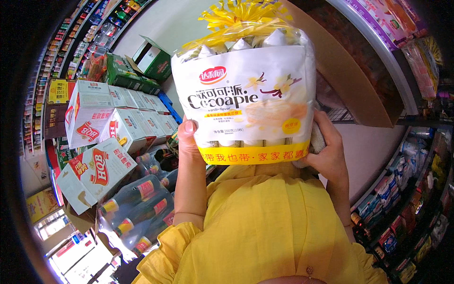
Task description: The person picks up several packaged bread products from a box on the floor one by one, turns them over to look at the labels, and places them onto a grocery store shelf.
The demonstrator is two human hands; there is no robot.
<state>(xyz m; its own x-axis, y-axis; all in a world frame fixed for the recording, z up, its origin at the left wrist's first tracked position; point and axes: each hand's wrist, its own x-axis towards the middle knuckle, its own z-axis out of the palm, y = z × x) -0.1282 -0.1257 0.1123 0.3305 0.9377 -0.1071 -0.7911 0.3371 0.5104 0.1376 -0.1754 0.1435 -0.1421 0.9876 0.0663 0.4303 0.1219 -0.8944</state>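
Note:
A large plastic bag of Cocoapie snack cakes [244, 96], with a gathered yellow top, is held up upright in front of my chest, its printed front towards the camera. My left hand [188, 136] grips its lower left side, the thumb on the edge and the other fingers hidden behind. At the lower right side my right hand [328, 145] holds the bag and also a grey cloth [318, 140], which is partly hidden behind the bag.
On the left stand stacked white beer cartons [90, 113], green boxes [152, 60] and shrink-wrapped bottles [138, 206]. An open cardboard box [354, 81] lies beyond the bag at the right. Stocked shelves [393, 188] curve along the right, with more shelves [64, 46] at upper left.

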